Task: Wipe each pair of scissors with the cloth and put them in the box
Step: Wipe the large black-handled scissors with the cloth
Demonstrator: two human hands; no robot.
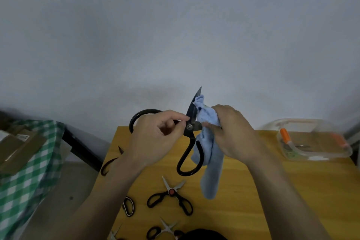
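Observation:
My left hand (pixel 155 136) grips large black scissors (pixel 190 128) by a handle near the pivot and holds them up over the table, blades pointing up. My right hand (pixel 231 132) holds a light blue cloth (pixel 211 161) bunched against the blades, its tail hanging down. A clear plastic box (pixel 315 154) with orange latches stands on the table at the far right. Black-handled scissors with a red pivot (pixel 172 195) lie open on the wooden table (pixel 253 191) below my hands.
More scissors lie near the table's front and left edges: a dark pair (pixel 109 163), a black-handled pair (pixel 128 205) and a pair at the bottom (pixel 163 230). A green checked cloth (pixel 25 177) covers a surface at the left, with cardboard (pixel 17 148) on it.

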